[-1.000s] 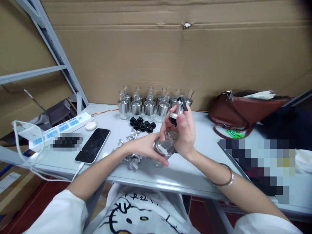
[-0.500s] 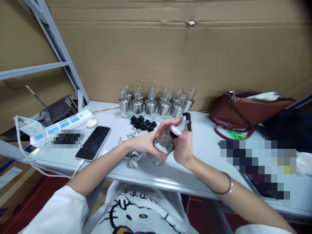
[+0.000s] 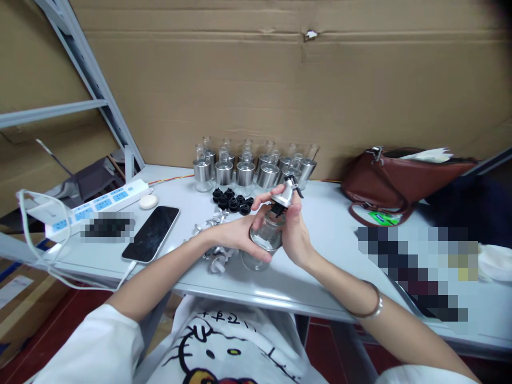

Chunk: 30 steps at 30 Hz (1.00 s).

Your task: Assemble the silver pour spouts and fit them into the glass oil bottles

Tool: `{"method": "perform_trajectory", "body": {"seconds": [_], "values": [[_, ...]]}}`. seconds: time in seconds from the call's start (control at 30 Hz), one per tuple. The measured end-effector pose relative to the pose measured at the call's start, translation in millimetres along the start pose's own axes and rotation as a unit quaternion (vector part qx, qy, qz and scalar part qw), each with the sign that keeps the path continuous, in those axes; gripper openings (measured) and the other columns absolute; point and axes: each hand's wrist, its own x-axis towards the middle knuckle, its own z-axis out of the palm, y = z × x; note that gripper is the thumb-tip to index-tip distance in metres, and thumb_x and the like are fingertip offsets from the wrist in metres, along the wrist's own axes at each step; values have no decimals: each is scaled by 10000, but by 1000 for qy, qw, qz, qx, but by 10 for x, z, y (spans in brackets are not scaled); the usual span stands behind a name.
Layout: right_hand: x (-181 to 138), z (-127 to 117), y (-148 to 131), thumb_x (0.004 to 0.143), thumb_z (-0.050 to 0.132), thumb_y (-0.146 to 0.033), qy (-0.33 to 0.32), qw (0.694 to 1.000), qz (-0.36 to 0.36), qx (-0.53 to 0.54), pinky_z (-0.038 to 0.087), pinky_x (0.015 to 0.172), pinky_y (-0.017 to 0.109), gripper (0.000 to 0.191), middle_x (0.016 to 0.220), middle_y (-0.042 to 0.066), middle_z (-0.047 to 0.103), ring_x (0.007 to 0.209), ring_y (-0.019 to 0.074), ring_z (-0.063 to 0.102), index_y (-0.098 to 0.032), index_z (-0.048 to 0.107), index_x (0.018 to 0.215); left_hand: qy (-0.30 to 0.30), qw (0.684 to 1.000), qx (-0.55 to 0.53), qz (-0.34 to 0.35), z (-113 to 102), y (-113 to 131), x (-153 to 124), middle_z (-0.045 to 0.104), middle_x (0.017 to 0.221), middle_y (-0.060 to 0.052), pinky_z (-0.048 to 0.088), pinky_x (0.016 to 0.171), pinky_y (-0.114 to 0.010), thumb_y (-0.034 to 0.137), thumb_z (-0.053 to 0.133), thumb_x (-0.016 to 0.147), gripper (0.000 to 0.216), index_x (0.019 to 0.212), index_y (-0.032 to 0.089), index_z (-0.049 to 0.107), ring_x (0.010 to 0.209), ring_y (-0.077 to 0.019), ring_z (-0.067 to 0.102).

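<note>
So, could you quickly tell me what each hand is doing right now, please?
Left hand: closed around the glass bottle, holding it.
Right hand: closed on the metal spout cap at the bottle's neck.

Soft, even indoor light falls from above, leaving only faint shadows under the hands on the pale table [image 3: 320,277], with mild glare on the steel jars [image 3: 246,170] and phone [image 3: 151,233], wide-angle bending at the edges, dark corners and two pixelated patches.
</note>
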Motion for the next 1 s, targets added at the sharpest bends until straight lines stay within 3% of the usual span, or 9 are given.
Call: {"method": "perform_trajectory", "body": {"seconds": [0.13, 0.33, 0.5, 0.67, 0.87, 1.0], "values": [[-8, -8, 19, 849, 367, -673, -11, 1000, 2, 18, 538, 644, 359, 422, 902, 28, 587, 618, 162, 578, -292, 398, 1027, 8, 999, -23, -28, 11, 23, -7, 626, 1068, -53, 511, 810, -351, 300, 766, 609, 555, 1096, 202, 519, 1013, -249, 605], [-61, -4, 47, 841, 412, -656, -22, 1000, -10, 13, 530, 660, 388, 418, 806, 30, 610, 686, 207, 599, -294, 433, 1051, 12, 998, -50, -37, 22, 17, -15, 622, 1076, -40, 476, 901, -381, 237, 778, 599, 553, 1080, 207, 507, 1056, -243, 582], [-85, 19, 70, 871, 397, -616, -5, 999, -31, 30, 516, 624, 372, 391, 776, 24, 613, 713, 210, 616, -284, 451, 1071, 35, 996, -40, -69, 26, -3, -8, 599, 1040, -45, 463, 888, -388, 256, 814, 552, 562, 1016, 183, 506, 1034, -246, 566], [-86, 22, 76, 880, 435, -557, -10, 997, -31, 68, 521, 623, 370, 357, 787, 32, 625, 746, 219, 627, -271, 470, 1091, 14, 995, -87, -40, 22, -4, 0, 579, 1080, -48, 444, 896, -367, 273, 813, 556, 668, 1115, 189, 457, 1039, -231, 548], [-62, -3, 58, 842, 501, -546, -20, 995, -3, 100, 527, 615, 373, 359, 709, 10, 613, 691, 214, 633, -261, 467, 1057, 8, 996, -75, -40, 12, -14, 11, 583, 960, -34, 444, 873, -370, 326, 820, 544, 546, 957, 176, 496, 966, -223, 555], [-41, 2, 28, 809, 531, -544, -24, 993, 12, 116, 523, 615, 377, 358, 646, -11, 603, 657, 214, 635, -253, 450, 1001, -18, 995, -87, -41, 16, -17, 11, 595, 957, -32, 458, 850, -369, 307, 799, 577, 512, 977, 177, 508, 934, -210, 569]]}}
